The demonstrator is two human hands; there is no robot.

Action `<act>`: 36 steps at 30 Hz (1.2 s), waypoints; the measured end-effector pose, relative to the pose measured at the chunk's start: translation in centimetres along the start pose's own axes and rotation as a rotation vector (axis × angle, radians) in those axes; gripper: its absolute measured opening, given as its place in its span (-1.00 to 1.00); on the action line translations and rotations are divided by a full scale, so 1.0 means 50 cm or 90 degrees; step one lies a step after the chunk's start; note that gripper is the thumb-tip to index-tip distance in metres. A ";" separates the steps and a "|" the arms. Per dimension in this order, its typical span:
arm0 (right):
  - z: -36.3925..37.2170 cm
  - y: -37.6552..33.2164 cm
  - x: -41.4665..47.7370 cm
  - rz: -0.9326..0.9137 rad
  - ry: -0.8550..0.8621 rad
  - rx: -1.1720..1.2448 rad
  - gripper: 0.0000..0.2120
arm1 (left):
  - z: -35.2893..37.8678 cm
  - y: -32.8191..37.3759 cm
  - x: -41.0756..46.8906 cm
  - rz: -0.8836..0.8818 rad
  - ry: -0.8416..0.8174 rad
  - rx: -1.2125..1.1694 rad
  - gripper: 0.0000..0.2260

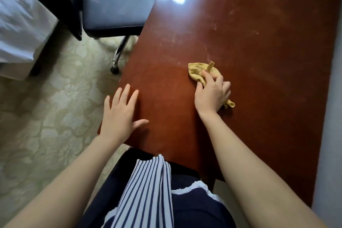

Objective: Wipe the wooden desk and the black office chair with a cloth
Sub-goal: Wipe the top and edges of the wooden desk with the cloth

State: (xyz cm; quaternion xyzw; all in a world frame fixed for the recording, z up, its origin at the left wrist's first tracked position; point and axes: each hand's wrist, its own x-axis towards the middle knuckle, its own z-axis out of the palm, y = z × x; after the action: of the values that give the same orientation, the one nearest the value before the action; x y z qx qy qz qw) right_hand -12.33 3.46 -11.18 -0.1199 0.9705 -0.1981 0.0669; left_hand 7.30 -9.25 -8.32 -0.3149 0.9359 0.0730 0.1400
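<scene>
Progress looks early: right hand (pixel 211 94), grip curled round the yellow cloth (pixel 196 73), works the tabletop (pixel 259 42) where pale smudges show; left hand (pixel 120 114) lies flat, empty; black office chair (pixel 114 2) likely unwiped.

Red-brown desk (pixel 240 42) — yellow cloth (pixel 197 73) — black chair (pixel 114 2).

Navy-striped white top (pixel 146 198); dark navy lower garment (pixel 194 213), white lace trim (pixel 187 189)
</scene>
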 end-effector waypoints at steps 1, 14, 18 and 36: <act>0.007 -0.013 -0.014 -0.020 -0.009 0.005 -0.65 | 0.003 -0.010 -0.005 -0.009 -0.005 -0.002 -0.16; 0.088 -0.122 -0.247 -0.086 0.031 -0.020 -0.62 | 0.013 -0.170 0.005 0.151 -0.061 -0.042 -0.11; 0.110 -0.166 -0.321 -0.040 0.074 -0.019 -0.63 | 0.004 -0.241 0.016 0.242 -0.090 0.016 -0.10; 0.076 -0.103 -0.471 0.111 0.224 0.029 -0.63 | -0.062 -0.137 0.094 0.634 -0.108 0.316 -0.07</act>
State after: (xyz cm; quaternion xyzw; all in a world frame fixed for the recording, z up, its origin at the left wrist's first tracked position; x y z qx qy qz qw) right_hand 12.05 3.55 -10.63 0.0024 0.9692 -0.2315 -0.0839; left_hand 7.22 -18.02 -7.14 0.2139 0.9462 -0.0668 0.2333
